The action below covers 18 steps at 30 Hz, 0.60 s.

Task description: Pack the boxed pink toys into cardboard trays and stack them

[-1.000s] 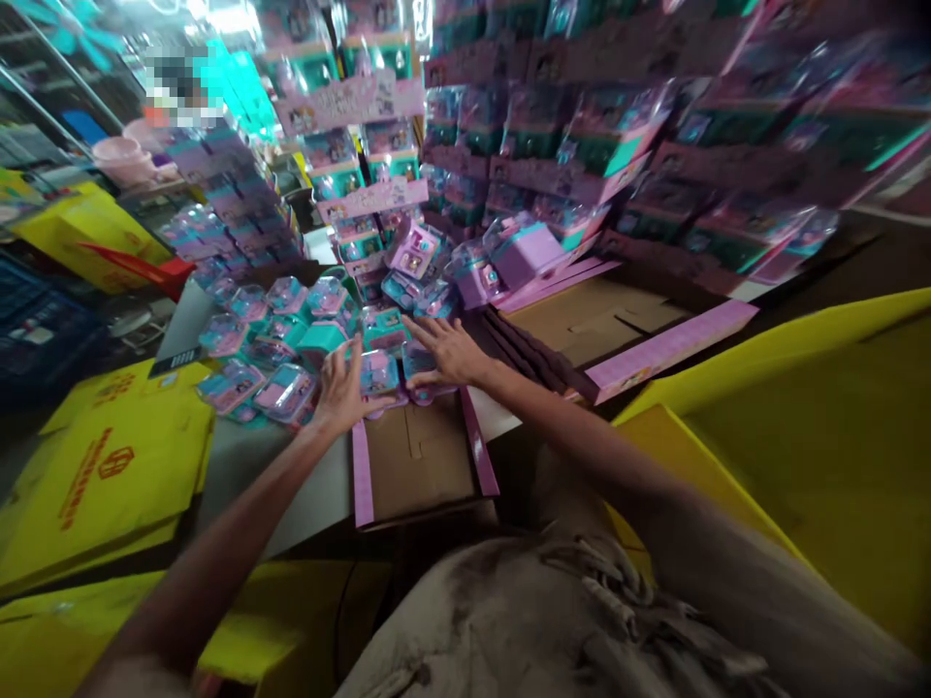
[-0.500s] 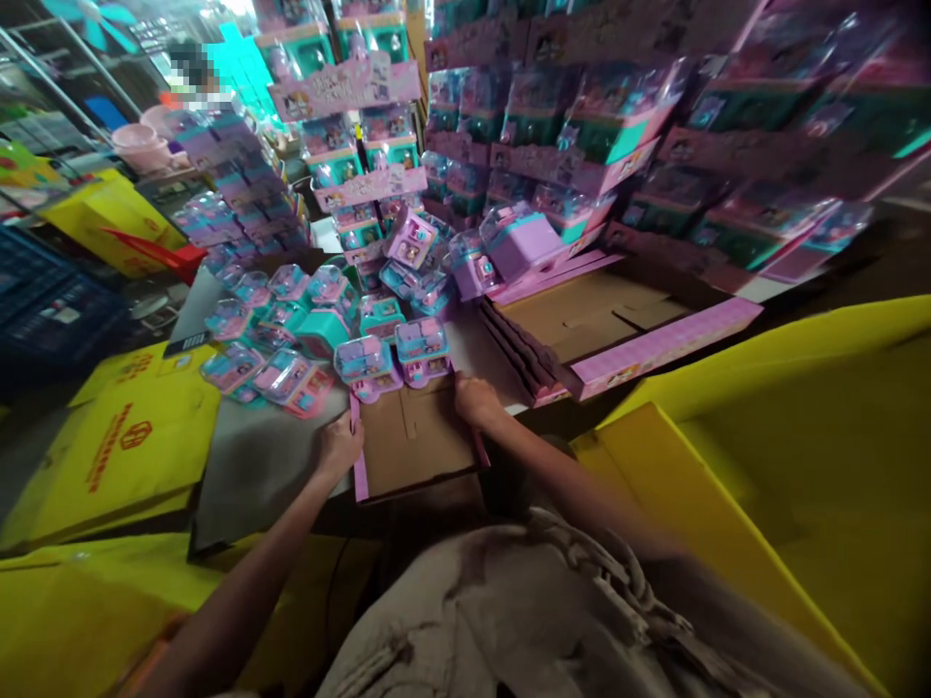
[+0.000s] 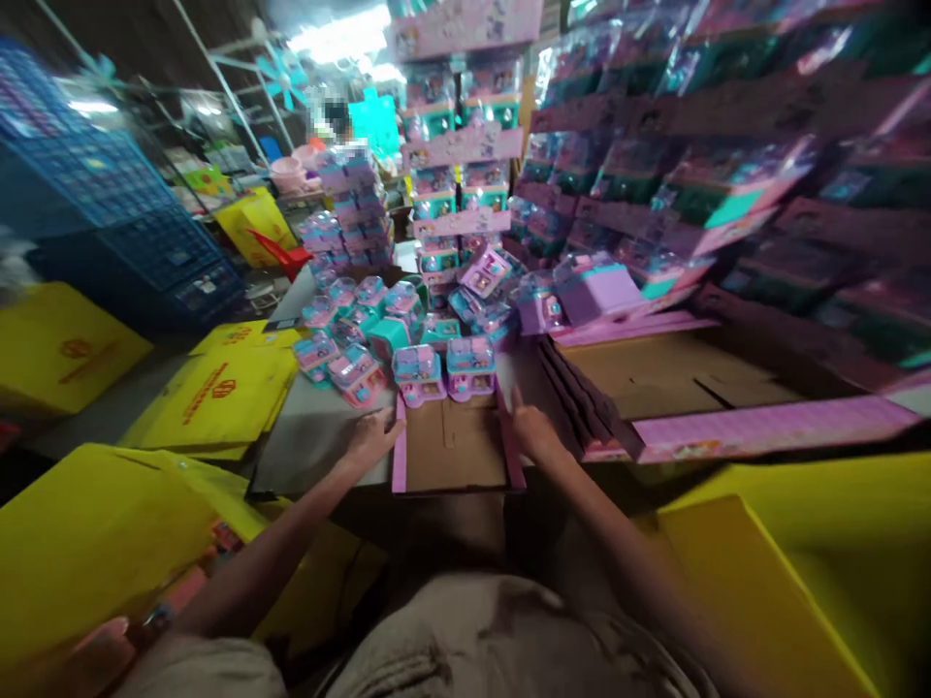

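A shallow brown cardboard tray with pink side walls lies at the table's front edge. Two toy houses with clear lids, one left and one right, stand side by side at its far end. My left hand is closed on the tray's left wall, fingers at the rim. Beside the right wall is my right hand, slightly blurred, with a finger stretched forward and nothing visible in it. More toy houses in teal, pink and purple lie piled beyond my left hand.
Flattened or nested trays and a larger open tray lie to the right. Filled trays are stacked high behind. Yellow cartons stand on the left and right. Blue crates and a person are farther back.
The view has swung left and up, so everything sits farther right and more crates show. My right hand has shifted from gripping the tray's right wall to just outside it.
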Each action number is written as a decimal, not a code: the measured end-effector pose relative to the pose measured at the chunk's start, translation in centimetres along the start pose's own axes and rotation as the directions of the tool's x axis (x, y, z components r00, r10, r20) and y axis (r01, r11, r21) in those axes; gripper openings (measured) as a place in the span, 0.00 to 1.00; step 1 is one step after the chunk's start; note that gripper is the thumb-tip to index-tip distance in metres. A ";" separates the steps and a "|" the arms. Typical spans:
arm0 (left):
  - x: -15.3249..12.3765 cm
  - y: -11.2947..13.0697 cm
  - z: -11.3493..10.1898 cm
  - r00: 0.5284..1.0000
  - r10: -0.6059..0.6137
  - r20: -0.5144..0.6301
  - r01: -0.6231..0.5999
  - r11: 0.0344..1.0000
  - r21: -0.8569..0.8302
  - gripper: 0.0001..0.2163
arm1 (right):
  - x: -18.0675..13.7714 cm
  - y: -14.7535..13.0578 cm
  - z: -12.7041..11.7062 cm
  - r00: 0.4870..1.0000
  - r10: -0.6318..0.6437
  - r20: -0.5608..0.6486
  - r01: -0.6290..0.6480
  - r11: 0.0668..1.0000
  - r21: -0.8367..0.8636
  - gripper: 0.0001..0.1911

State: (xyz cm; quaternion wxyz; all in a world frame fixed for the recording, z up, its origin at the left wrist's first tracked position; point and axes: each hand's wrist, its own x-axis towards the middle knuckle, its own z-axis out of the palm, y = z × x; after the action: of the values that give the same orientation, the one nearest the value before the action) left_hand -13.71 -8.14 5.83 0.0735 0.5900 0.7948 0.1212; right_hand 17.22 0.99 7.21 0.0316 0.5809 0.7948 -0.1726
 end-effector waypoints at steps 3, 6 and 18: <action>0.9 -2.8 -3.4 0.926 0.048 -0.375 -0.087 0.992 -0.090 0.17 | -2.0 1.3 0.4 0.991 0.020 -0.134 -0.027 0.998 -0.056 0.36; 3.4 -5.3 -5.7 0.860 0.006 -0.510 -0.067 0.993 -0.101 0.28 | -3.2 1.2 0.4 0.966 -0.044 -0.255 0.020 0.995 -0.096 0.38; 6.5 -8.5 -4.8 0.934 -0.182 -0.306 0.097 0.957 -0.273 0.34 | -5.5 -1.2 0.4 0.974 -0.184 -0.132 0.161 0.972 -0.171 0.29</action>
State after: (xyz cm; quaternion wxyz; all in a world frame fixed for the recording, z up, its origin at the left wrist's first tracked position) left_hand -24.64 -4.80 8.25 0.0237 0.4888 0.8141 0.3127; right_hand 17.82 -4.49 8.46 0.0042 0.5162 0.8538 -0.0674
